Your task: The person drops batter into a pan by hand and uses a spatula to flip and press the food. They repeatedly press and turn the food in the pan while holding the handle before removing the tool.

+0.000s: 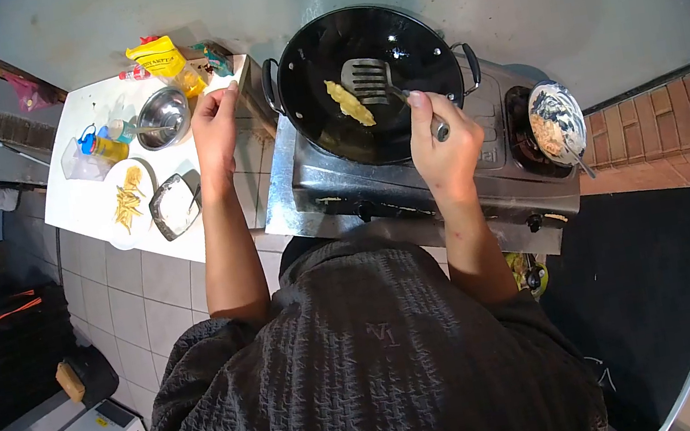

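1. The right hand [445, 148] has its grip clamped on the handle of a slotted spatula [369, 81], the blade resting inside the black wok [321, 120]
2. One yellow battered piece [350, 103] lies in the wok beside the blade; frying looks barely begun
3. The left hand [215, 132] rests on the worktop [91, 206], fingers loosely apart, holding nothing
4. A plate of raw strips [129, 200] and a steel bowl [164, 116] wait uncooked
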`<state>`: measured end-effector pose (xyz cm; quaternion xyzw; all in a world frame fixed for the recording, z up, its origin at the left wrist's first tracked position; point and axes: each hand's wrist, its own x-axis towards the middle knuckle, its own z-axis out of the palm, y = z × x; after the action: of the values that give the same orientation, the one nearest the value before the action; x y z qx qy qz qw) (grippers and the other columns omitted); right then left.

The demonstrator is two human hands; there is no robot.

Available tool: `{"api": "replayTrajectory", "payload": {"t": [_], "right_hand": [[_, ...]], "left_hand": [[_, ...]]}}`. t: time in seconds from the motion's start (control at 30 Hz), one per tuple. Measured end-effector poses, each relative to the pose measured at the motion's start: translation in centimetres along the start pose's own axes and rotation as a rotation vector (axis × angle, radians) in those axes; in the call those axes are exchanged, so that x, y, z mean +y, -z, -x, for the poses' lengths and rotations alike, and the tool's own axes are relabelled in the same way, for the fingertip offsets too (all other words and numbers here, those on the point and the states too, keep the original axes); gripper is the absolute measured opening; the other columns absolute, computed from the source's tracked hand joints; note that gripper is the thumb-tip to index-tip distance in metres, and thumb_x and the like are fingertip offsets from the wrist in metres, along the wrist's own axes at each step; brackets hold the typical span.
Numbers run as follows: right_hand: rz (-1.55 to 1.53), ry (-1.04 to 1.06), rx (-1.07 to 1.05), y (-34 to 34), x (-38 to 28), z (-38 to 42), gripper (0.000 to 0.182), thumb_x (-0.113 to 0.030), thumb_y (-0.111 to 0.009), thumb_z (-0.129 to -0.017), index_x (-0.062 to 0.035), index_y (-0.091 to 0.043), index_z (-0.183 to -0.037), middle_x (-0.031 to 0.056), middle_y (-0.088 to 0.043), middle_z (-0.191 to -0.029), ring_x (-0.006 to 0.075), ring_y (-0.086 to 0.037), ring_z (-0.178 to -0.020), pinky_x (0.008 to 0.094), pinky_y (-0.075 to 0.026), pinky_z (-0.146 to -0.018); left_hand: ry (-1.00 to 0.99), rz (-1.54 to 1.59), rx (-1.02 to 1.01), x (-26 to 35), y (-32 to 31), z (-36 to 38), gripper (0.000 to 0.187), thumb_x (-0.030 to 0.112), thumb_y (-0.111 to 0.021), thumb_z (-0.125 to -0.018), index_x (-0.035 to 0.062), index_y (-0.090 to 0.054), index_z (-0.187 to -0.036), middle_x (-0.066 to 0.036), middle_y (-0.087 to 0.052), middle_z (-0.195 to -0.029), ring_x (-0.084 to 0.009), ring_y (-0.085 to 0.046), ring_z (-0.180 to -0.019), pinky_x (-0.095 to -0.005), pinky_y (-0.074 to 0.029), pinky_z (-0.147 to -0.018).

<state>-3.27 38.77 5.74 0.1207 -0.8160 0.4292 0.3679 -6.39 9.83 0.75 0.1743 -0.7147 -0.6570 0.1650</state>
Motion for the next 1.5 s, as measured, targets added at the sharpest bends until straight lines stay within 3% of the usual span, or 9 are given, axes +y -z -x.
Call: {"api": "replayTrajectory", "payload": {"t": [0.5,0.7,0.8,1.07,1.2,1.27,1.43,1.47,1.5], "right_hand": [[0.007,-0.054,-0.032,-0.3,2.3,0.3,0.017,-0.018,-0.068,-0.087,-0.0010,-0.067,-0.085,0.0158,-0.066,-0.074,0.0312,-0.065,-0.064,0.0337,-0.050,-0.058],[0.091,-0.231,-0.077,-0.4,3.1,-0.3,0.021,-0.022,-0.065,-0.090,-0.0022,-0.065,-0.083,0.0186,-0.061,-0.067,0.0350,-0.061,-0.060,0.0364,-0.046,-0.054],[0.042,-0.132,-0.038,-1.0,3.2,-0.3,0.021,-0.021,-0.064,-0.090,-0.0018,-0.065,-0.083,0.0185,-0.061,-0.067,0.0351,-0.061,-0.060,0.0367,-0.046,-0.054],[0.011,-0.151,-0.058,-1.5,3.7,-0.7,0.020,-0.021,-0.064,-0.090,-0.0019,-0.065,-0.084,0.0199,-0.061,-0.070,0.0354,-0.062,-0.063,0.0372,-0.047,-0.057],[0.032,-0.294,-0.101,-0.9,3.6,-1.1,0.020,-0.021,-0.064,-0.090,-0.0017,-0.065,-0.085,0.0204,-0.061,-0.072,0.0369,-0.062,-0.065,0.0368,-0.047,-0.058],[0.035,-0.184,-0.086,-1.0,3.1,-1.1,0.022,-0.022,-0.063,-0.091,-0.0017,-0.064,-0.082,0.0200,-0.060,-0.069,0.0371,-0.060,-0.063,0.0367,-0.046,-0.056],[0.071,-0.309,-0.115,-0.4,3.3,-1.5,0.022,-0.023,-0.062,-0.091,-0.0017,-0.064,-0.083,0.0203,-0.060,-0.070,0.0383,-0.060,-0.065,0.0376,-0.047,-0.058],[0.071,-0.309,-0.118,-0.6,3.3,-1.3,0.022,-0.023,-0.062,-0.091,-0.0017,-0.064,-0.083,0.0203,-0.060,-0.070,0.0383,-0.060,-0.065,0.0376,-0.047,-0.058],[0.085,-0.241,-0.128,-0.8,3.4,-1.0,0.024,-0.025,-0.061,-0.092,-0.0021,-0.066,-0.087,0.0186,-0.062,-0.070,0.0309,-0.062,-0.063,0.0347,-0.047,-0.058]], "left_hand": [[-0.030,-0.010,0.003,-0.2,0.3,0.1,0.025,0.027,-0.067,-0.089,0.0025,-0.065,-0.086,0.005,-0.053,-0.075,-0.0045,-0.041,-0.069,-0.0204,-0.032,-0.062],[0.019,0.011,-0.053,0.3,-0.6,0.8,0.024,0.026,-0.066,-0.089,0.0028,-0.064,-0.087,0.005,-0.054,-0.076,-0.0036,-0.042,-0.070,-0.0194,-0.033,-0.062],[0.020,0.025,-0.072,0.2,-0.9,0.9,0.023,0.026,-0.066,-0.090,0.0028,-0.064,-0.086,0.006,-0.055,-0.076,-0.0033,-0.042,-0.069,-0.0192,-0.033,-0.062],[0.018,0.024,-0.059,0.5,-0.7,0.8,0.022,0.025,-0.066,-0.090,0.0029,-0.064,-0.087,0.006,-0.054,-0.075,-0.0031,-0.042,-0.069,-0.0190,-0.032,-0.062],[0.031,0.005,-0.060,0.3,-0.4,0.9,0.023,0.026,-0.067,-0.089,0.0030,-0.064,-0.087,0.006,-0.054,-0.075,-0.0032,-0.041,-0.068,-0.0189,-0.032,-0.062],[0.035,-0.001,-0.065,0.3,-0.5,0.9,0.023,0.026,-0.067,-0.089,0.0029,-0.064,-0.088,0.006,-0.054,-0.075,-0.0032,-0.041,-0.068,-0.0189,-0.032,-0.062],[0.032,0.020,-0.063,0.3,-0.6,1.1,0.023,0.026,-0.067,-0.089,0.0033,-0.064,-0.089,0.007,-0.053,-0.075,-0.0027,-0.041,-0.068,-0.0192,-0.031,-0.060],[0.034,0.020,-0.062,0.2,-0.6,1.2,0.023,0.026,-0.067,-0.089,0.0033,-0.064,-0.089,0.007,-0.053,-0.075,-0.0027,-0.041,-0.068,-0.0192,-0.031,-0.060],[0.037,0.009,-0.065,0.2,-0.7,1.2,0.023,0.026,-0.067,-0.090,0.0032,-0.064,-0.089,0.006,-0.053,-0.075,-0.0029,-0.041,-0.069,-0.0191,-0.032,-0.061]]}}
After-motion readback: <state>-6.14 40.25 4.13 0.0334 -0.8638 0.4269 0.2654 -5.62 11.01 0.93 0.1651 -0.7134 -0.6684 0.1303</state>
